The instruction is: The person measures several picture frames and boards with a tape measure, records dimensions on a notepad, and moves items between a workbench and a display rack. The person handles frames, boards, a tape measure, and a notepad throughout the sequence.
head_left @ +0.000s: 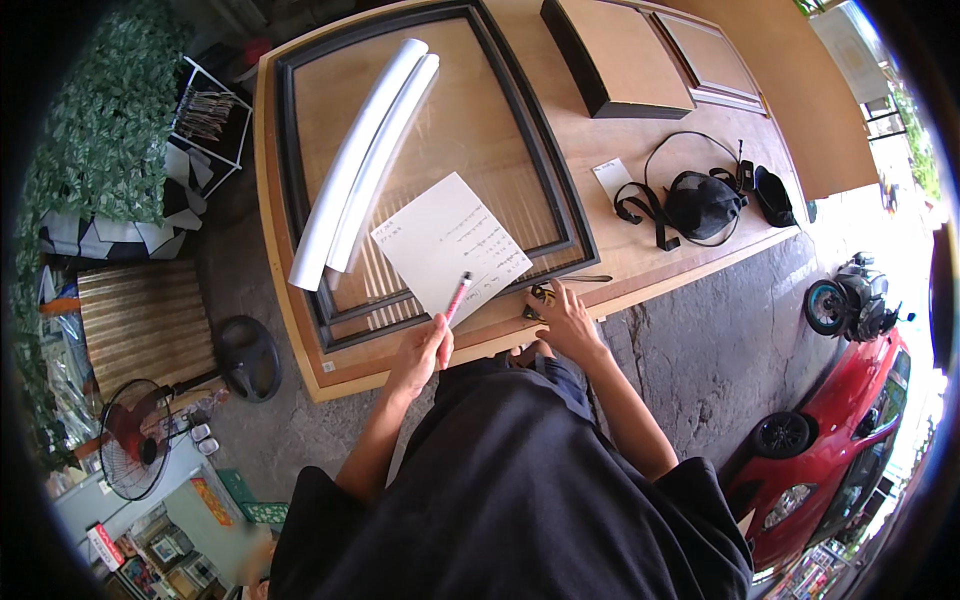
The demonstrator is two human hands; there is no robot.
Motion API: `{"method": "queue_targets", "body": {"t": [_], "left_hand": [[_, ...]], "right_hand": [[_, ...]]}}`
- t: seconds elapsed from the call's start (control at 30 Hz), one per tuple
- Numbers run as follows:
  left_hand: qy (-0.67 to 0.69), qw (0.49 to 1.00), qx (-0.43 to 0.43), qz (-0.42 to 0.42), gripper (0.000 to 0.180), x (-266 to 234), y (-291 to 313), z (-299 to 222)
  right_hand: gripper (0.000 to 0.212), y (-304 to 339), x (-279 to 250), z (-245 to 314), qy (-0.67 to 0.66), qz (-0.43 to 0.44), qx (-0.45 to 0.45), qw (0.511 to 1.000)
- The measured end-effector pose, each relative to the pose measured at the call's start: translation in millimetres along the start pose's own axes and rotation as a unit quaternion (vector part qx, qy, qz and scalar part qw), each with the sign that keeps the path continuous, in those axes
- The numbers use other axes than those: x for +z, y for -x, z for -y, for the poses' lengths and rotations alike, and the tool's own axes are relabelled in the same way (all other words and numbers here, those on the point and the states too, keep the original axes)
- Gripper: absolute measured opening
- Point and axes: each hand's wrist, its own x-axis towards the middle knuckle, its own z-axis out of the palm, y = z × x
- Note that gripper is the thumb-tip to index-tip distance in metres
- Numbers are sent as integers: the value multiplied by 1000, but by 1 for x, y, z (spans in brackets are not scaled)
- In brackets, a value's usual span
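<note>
Left grip (420,350) clamped on a pink pen (458,297), tip over the sheet of paper (450,245) lying on the black frame (520,120). Right grip (565,318) spread flat on the counter (640,262), fingers touching a small dark tool (540,296) just right of the paper.

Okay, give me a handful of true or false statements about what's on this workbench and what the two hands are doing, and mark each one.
1. The left hand holds a pink pen over the sheet of paper. True.
2. The right hand is lifted clear of the table. False: it rests on the table edge, by a small dark object that is too small to identify.
3. The white rolls lie on the large black frame. True.
4. The black pouch with straps sits inside the frame. False: it lies on bare table, right of the frame.
5. The sheet of paper is blank. False: it carries handwritten lines.
</note>
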Motion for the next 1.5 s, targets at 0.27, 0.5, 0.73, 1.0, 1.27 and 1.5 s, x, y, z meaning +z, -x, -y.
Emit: {"method": "queue_targets", "body": {"t": [0.27, 0.5, 0.73, 1.0, 1.27, 1.5], "left_hand": [[62, 997, 40, 22, 14, 29, -10, 23], [-71, 995, 75, -1, 26, 87, -22, 27], [-113, 990, -4, 83, 23, 111, -29, -10], [9, 980, -131, 149, 29, 131, -55, -12], [158, 980, -63, 99, 36, 96, -136, -114], [52, 967, 64, -240, 52, 142, -343, -160]], "right_hand": [[52, 1, -2, 2, -210, -19, 50, 976], [46, 44, -48, 23, -479, -15, 126, 869], [68, 49, -60, 32, -320, -51, 90, 942], [54, 40, -106, -1, -299, 20, 4, 954], [15, 56, -113, -162, -239, 95, 79, 963], [10, -24, -146, -322, -292, -193, 159, 923]]}}
